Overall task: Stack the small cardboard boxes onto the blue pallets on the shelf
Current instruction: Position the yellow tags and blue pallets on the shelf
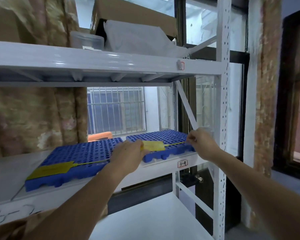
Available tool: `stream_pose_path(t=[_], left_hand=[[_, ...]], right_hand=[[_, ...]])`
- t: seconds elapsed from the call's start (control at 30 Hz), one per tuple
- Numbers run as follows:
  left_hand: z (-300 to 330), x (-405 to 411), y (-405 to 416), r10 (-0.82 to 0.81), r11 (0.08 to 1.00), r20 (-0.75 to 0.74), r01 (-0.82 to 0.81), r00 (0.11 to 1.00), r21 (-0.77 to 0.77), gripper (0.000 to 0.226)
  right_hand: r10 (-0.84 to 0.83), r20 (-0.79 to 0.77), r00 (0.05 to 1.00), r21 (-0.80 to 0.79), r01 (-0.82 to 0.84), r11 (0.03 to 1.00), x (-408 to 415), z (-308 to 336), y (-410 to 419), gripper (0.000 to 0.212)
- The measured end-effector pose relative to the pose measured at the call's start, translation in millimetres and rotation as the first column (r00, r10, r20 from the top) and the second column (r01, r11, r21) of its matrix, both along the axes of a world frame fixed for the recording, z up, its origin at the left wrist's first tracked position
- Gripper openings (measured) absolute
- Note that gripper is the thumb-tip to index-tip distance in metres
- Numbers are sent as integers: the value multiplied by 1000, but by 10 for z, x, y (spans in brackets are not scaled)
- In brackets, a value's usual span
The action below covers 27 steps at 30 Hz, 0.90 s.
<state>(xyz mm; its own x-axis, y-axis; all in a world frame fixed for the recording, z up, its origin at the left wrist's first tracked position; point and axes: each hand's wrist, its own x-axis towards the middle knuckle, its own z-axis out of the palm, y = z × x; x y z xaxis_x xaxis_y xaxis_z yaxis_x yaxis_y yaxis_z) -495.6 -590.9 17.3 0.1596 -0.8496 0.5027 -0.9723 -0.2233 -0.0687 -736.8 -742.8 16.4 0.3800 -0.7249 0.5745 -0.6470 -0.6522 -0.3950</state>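
Two blue perforated pallets lie side by side on the middle shelf (pixel 163 164). The left pallet (pixel 80 156) carries a flat yellow tag (pixel 52 169) with a thin tail. A second yellow tag (pixel 153 145) lies on the right pallet (pixel 163 138). My left hand (pixel 126 153) pinches that tag's left end. My right hand (pixel 200 142) pinches the tip of its thin tail at the pallet's right edge. No small cardboard boxes are in view.
The white metal rack has a right upright (pixel 223 101) and a diagonal brace (pixel 187 104) close to my right hand. The upper shelf holds a large cardboard box (pixel 133 14), a white bag (pixel 137 38) and a clear plastic tub (pixel 86 39). Behind are a curtain (pixel 33 110) and a barred window (pixel 116 110).
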Motion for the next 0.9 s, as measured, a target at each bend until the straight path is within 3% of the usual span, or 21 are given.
stream_pose_path(t=[0.13,0.23,0.33,0.47,0.73,0.9], left_hand=[[0,-88,-172,75,996,-52,-72,996,54,40],[22,-175,-266,121,988,4,-121,993,99,42],[25,-205,-333,164,971,70,-173,984,165,38],[14,-317,-311,226,966,15,-226,974,122,36],[22,-388,-288,258,950,142,-278,956,143,36],[130,-315,-164,264,955,-33,-256,964,151,52]], right_hand=[[65,-87,994,69,-59,996,-6,33,-379,15],[108,-126,986,102,-95,990,-16,26,-599,12],[150,-162,975,79,-138,987,-20,-11,-748,10],[173,-185,967,32,-170,985,29,-103,-875,8],[191,-167,967,-20,-197,980,16,-142,-877,16],[196,-126,972,-120,-211,970,30,46,-708,33]])
